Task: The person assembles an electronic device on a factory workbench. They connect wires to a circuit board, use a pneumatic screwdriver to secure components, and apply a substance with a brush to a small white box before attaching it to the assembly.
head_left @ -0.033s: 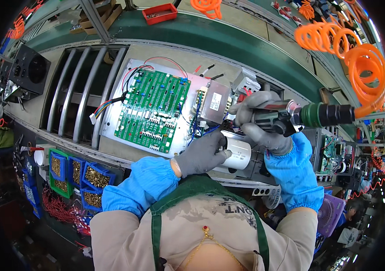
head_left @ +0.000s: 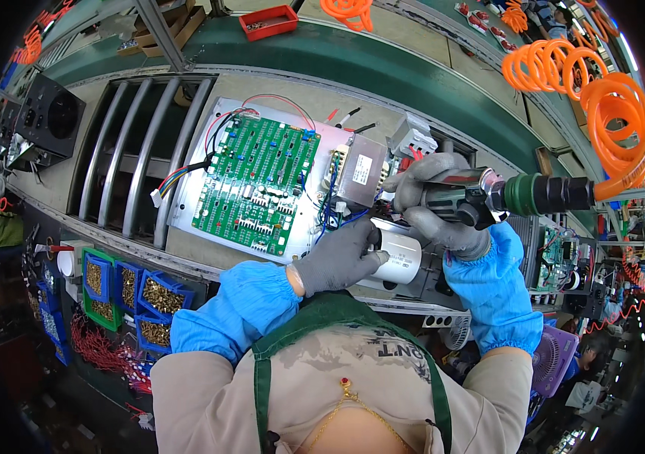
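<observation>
In a grey glove, my right hand point(head_left: 443, 197) is wrapped around an air screwdriver point(head_left: 481, 198) with a green collar, held over the right side of a metal plate point(head_left: 180, 213). Its tip is hidden by my fingers. My left hand point(head_left: 340, 256), gloved in grey too, has thumb and fingers closed on the left end of a white cylindrical capacitor point(head_left: 402, 259), which lies near the plate's front right. Just beyond my hands stands a boxy transformer point(head_left: 361, 170) with blue wires. On the plate's left part lies a green circuit board point(head_left: 258, 181).
An orange coiled air hose point(head_left: 616, 121) runs from the tool to the upper right. Steel rollers point(head_left: 139, 163) lie left of the plate. Blue bins point(head_left: 162, 296) of brass-coloured fasteners stand at lower left, a red tray point(head_left: 268, 24) at the back. A purple fan point(head_left: 555, 361) is at right.
The orange hose has shifted slightly at the upper right. Both hands, the air screwdriver and the capacitor stay where they were.
</observation>
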